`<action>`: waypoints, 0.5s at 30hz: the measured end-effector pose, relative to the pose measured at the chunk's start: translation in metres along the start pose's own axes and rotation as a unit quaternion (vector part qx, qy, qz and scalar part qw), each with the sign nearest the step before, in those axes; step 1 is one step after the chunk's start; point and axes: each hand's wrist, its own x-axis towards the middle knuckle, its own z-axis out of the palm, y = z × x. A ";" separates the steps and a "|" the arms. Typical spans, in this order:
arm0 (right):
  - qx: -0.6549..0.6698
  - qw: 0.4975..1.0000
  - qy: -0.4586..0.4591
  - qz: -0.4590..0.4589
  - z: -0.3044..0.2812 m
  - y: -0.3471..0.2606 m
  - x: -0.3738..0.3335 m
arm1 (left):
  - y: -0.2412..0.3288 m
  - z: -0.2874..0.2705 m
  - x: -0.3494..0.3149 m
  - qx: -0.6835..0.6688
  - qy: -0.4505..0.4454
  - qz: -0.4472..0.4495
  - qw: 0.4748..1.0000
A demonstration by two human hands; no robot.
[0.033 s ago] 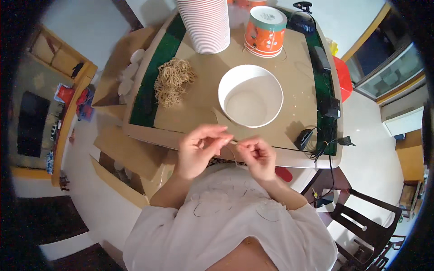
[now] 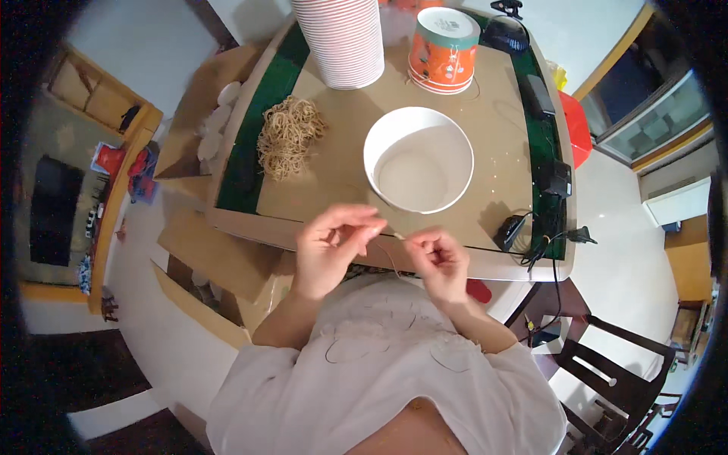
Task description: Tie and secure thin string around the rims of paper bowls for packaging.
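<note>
In front of my belly, at the table's near edge, both hands pinch a thin tan piece of twine [image 2: 399, 236]. My left hand [image 2: 327, 250] has thumb and forefinger closed near one end. Thumb and fingers of my right hand [image 2: 440, 265] close on it from the other side. A thin loose strand dangles between the hands. Just beyond them a white paper bucket [image 2: 384, 144] stands with its mouth up and nothing visible inside. Left of it lies a tangled heap of tan twine [image 2: 291, 139].
A tall stack of paper buckets [image 2: 345, 45] stands at the back, beside an upturned orange-and-green bucket [image 2: 443, 61] with string around it. Along the right edge lie a black adapter [image 2: 557, 180] and cables [image 2: 540, 250]. Open cardboard boxes [image 2: 220, 258] stand on the left; a dark chair [image 2: 614, 371] is lower right.
My hands have drawn slightly apart, the right one moving a little to the right. More of the twine shows between the fingertips.
</note>
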 end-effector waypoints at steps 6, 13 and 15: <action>-0.032 0.995 0.082 0.044 -0.033 0.013 0.005 | -0.017 0.026 0.045 0.398 -0.124 0.247 0.875; 0.043 0.996 0.064 0.052 -0.025 0.026 0.031 | -0.019 0.034 0.061 0.371 -0.184 0.128 0.901; 0.107 0.992 0.033 0.054 -0.024 0.027 0.039 | -0.015 0.033 0.061 0.371 -0.184 0.092 0.906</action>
